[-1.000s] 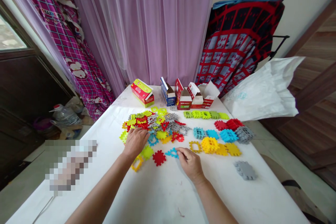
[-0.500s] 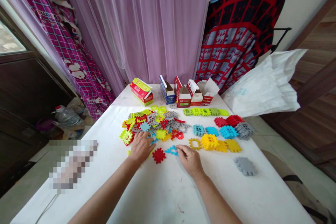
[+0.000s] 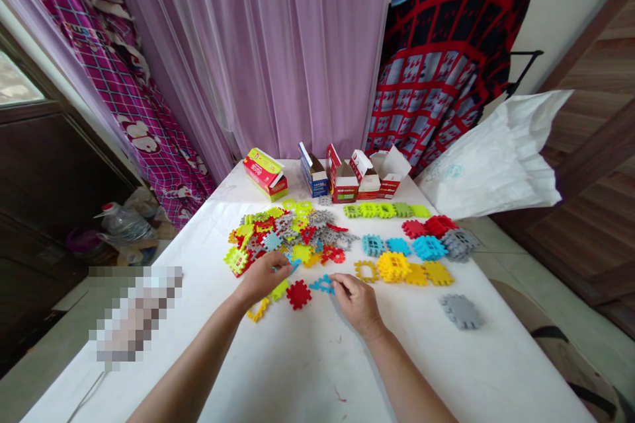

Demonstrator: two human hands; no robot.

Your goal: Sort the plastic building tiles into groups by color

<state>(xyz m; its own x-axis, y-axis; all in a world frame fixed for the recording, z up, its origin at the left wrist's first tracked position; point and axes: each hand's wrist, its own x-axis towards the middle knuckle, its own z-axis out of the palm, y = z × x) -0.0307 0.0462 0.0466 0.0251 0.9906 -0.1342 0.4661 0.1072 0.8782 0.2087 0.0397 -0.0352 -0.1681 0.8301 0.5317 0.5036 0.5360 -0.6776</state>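
Observation:
My right hand (image 3: 358, 301) pinches a blue triangular interlocking tile (image 3: 321, 285) by its right end, just above the white tabletop or resting on it; I cannot tell which. Beside the front of a mixed heap of toothed plastic tiles (image 3: 278, 228), my left hand (image 3: 265, 275) has its fingers closed on a small blue interlocking tile (image 3: 296, 266), mostly hidden by the fingertips. Between the hands lies a red square tile (image 3: 298, 295). A lime tile (image 3: 279, 290) and a yellow frame tile (image 3: 258, 310) lie close to my left wrist.
Sorted stacks stand to the right: lime tiles (image 3: 387, 210), red tiles (image 3: 437, 225), blue tiles (image 3: 430, 248), yellow tiles (image 3: 395, 267) and grey tiles (image 3: 461, 312). Several small cartons, including a blue box (image 3: 313, 175), line the back edge. A white bag (image 3: 496, 152) hangs at the right edge.
My left hand has drawn back from the heap and closed on a blue tile, uncovering the lime and yellow tiles near its wrist. My right hand stays on the blue triangular tile.

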